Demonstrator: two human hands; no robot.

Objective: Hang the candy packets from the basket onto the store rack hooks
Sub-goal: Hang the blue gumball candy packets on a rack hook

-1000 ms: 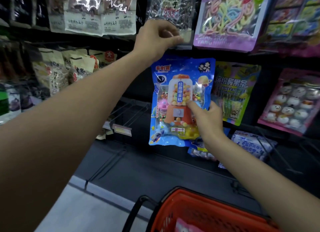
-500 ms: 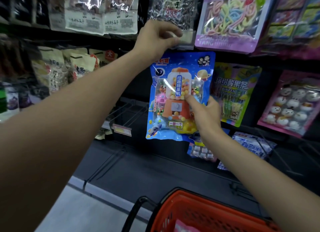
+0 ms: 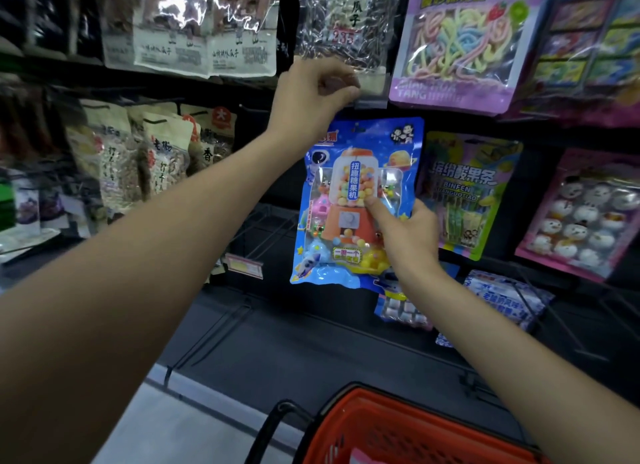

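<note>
In a store aisle, a shopper's left hand (image 3: pixel 311 96) reaches up w/ fingers curled tight, thumb & forefinger pinched on the grey plastic tag strip (image 3: pixel 370 102) at a rack hook's end. The right hand (image 3: pixel 412 238) holds the glossy blue candy packet w/ gumball-machine print (image 3: pixel 349 186): forefinger pressed on its front, other fingers curled at its rt edge, tips hidden. The packet is upright just below the left fingertips, top hole under the strip. An orange-red plastic mesh basket (image 3: pixel 398 429) sits well below both hands. A yellow-green sour-strip pouch (image 3: pixel 467 193) hangs just beside the right fingers.
</note>
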